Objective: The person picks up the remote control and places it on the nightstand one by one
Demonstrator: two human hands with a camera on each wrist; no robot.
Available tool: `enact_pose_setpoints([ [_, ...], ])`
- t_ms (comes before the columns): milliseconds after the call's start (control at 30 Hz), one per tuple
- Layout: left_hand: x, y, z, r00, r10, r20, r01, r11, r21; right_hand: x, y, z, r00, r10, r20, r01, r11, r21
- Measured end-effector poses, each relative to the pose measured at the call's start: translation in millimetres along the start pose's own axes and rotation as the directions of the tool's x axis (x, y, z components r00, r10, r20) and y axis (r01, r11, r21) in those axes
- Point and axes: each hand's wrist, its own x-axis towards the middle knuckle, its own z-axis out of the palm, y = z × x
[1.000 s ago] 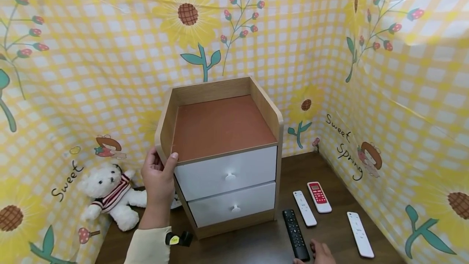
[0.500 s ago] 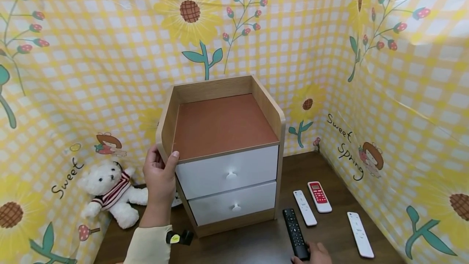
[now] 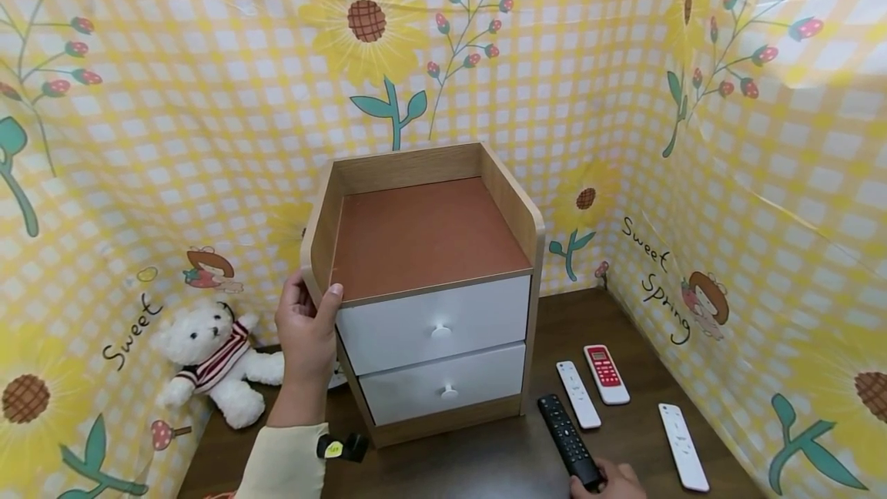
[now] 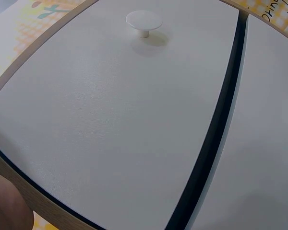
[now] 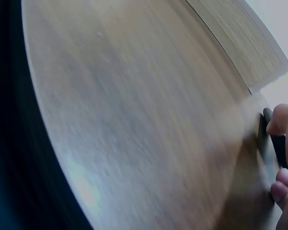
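A small two-drawer cabinet (image 3: pixel 443 419) with wood-coloured sides and white drawer fronts stands on the dark table. My left hand (image 3: pixel 306 333) grips the upper front edge of its left side panel, thumb on the front. The left wrist view shows the white drawer front (image 4: pixel 110 105) and its round knob (image 4: pixel 144 20) close up. At the lower right, my right hand (image 3: pixel 613 481) holds the near end of a black remote control (image 3: pixel 564 430) between thumb and fingers. The right wrist view has only the fingers (image 5: pixel 281 187) and part of the dark remote at its right edge.
Right of the cabinet lie a slim white remote (image 3: pixel 578 395), a red-and-white remote (image 3: pixel 607 376) and another white remote (image 3: pixel 683 447). A white teddy bear (image 3: pixel 215 364) in a striped top sits at the left. Yellow checked cloth (image 3: pixel 229 98) walls the table (image 3: pixel 471 468).
My right hand has closed on the black remote's near end, which has swung slightly to the right. The left hand keeps its hold on the cabinet. The head view has shifted slightly.
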Motion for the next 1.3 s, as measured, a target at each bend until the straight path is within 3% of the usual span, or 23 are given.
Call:
enact_pose_setpoints([
  [100,0.4,-0.6,-0.2,1.000,0.009,0.001,-0.009,1.000,-0.005,4.0,12.4,-9.6,0.999,-0.006,0.034,0.005,1.000,0.029],
  [200,0.1,-0.6,-0.1,1.000,0.014,0.006,-0.014,1.000,-0.008,-2.0,21.2,-11.7,0.994,-0.021,-0.110,0.029,0.997,0.070],
  [267,-0.6,0.3,-0.1,1.000,0.011,0.005,-0.011,1.000,-0.004,-7.9,25.2,-10.5,0.964,-0.039,-0.264,0.070,0.991,0.110],
  [333,-1.2,1.1,-0.2,1.000,0.006,0.000,-0.006,1.000,0.000,-13.8,27.0,-11.4,0.914,-0.085,-0.397,0.155,0.977,0.148],
  [433,-1.5,2.2,0.7,1.000,-0.002,-0.008,0.002,1.000,0.003,-19.3,27.8,-20.1,0.854,-0.149,-0.499,0.283,0.937,0.206],
  [500,-1.3,2.0,1.4,1.000,0.000,-0.009,0.000,1.000,0.003,-24.0,25.7,-30.9,0.846,-0.152,-0.511,0.324,0.908,0.265],
  [567,-1.1,1.7,2.4,1.000,0.002,-0.005,-0.002,1.000,0.003,-31.0,18.2,-43.4,0.858,-0.053,-0.512,0.280,0.882,0.378],
  [633,-1.4,1.3,2.7,1.000,0.001,-0.001,-0.001,1.000,0.003,-38.9,12.3,-58.6,0.906,0.064,-0.419,0.189,0.824,0.534],
  [700,-1.4,0.6,2.4,1.000,0.001,-0.001,-0.001,1.000,0.001,-46.8,5.4,-72.3,0.940,0.116,-0.322,0.122,0.766,0.631],
  [767,-1.6,0.1,1.8,1.000,0.001,-0.001,-0.001,1.000,-0.001,-53.6,0.4,-84.0,0.970,0.080,-0.229,0.104,0.718,0.688],
  [800,-1.7,-0.3,1.7,1.000,0.002,-0.001,-0.002,1.000,0.000,-56.9,-2.5,-88.6,0.978,0.018,-0.207,0.133,0.711,0.690],
  [833,-1.3,-0.2,1.4,1.000,0.005,-0.002,-0.005,1.000,0.001,-60.2,-8.4,-91.8,0.973,-0.048,-0.224,0.193,0.697,0.690],
  [900,-0.9,-0.1,1.2,1.000,0.007,-0.001,-0.007,1.000,0.004,-66.7,-21.8,-96.3,0.940,-0.182,-0.290,0.337,0.640,0.691],
  [967,-1.3,0.3,1.3,1.000,0.004,0.000,-0.004,1.000,0.011,-74.1,-39.7,-100.5,0.892,-0.274,-0.360,0.453,0.558,0.695],
  [1000,-1.5,0.4,1.3,1.000,0.002,0.001,-0.002,1.000,0.017,-77.7,-50.5,-102.5,0.863,-0.312,-0.398,0.505,0.516,0.692],
  [1067,-2.1,0.4,1.1,1.000,-0.002,0.000,0.002,1.000,0.025,-84.4,-73.6,-105.9,0.804,-0.369,-0.467,0.590,0.388,0.708],
  [1100,-2.3,0.3,1.0,1.000,-0.002,-0.001,0.002,1.000,0.029,-88.7,-86.7,-109.1,0.788,-0.382,-0.484,0.609,0.362,0.706],
  [1167,-2.4,0.0,0.8,1.000,-0.001,-0.003,0.001,0.999,0.034,-96.6,-114.0,-115.8,0.758,-0.407,-0.510,0.640,0.315,0.701],
  [1233,-1.9,-0.4,0.6,1.000,0.004,-0.004,-0.004,0.999,0.035,-104.2,-143.3,-122.9,0.738,-0.422,-0.527,0.663,0.305,0.684],
  [1300,-0.9,-0.7,0.4,1.000,0.011,-0.004,-0.011,0.999,0.036,-110.6,-172.6,-130.9,0.724,-0.449,-0.524,0.683,0.363,0.633],
])
